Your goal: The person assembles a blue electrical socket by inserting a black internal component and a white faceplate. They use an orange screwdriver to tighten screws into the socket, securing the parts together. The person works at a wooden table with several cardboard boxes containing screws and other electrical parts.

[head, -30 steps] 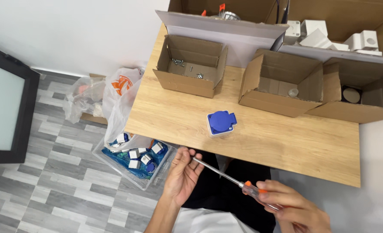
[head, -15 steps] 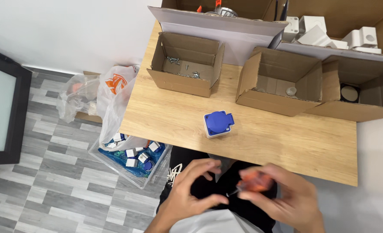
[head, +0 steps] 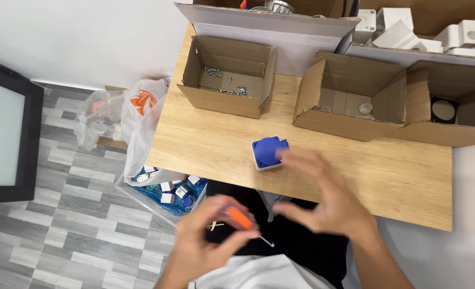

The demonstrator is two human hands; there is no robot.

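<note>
The left hand (head: pixel 208 243) now grips the orange-handled screwdriver (head: pixel 244 220), passed from the right hand (head: pixel 323 200), which spreads wide toward the blue socket (head: pixel 268 151) near the counter's (head: pixel 205 144) front edge.

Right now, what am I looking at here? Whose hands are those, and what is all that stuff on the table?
The picture comes from a camera worn on a person's head, looking down, so the hands are that person's own. The left hand holds a screwdriver with an orange handle. The right hand is open and reaches toward a small blue socket on the wooden table; it is blurred, so whether it touches is unclear. Farther back stand open cardboard boxes: one with loose screws, one with a few round parts. On the floor beside the table are a plastic bag and a bin of blue and white parts.
</note>
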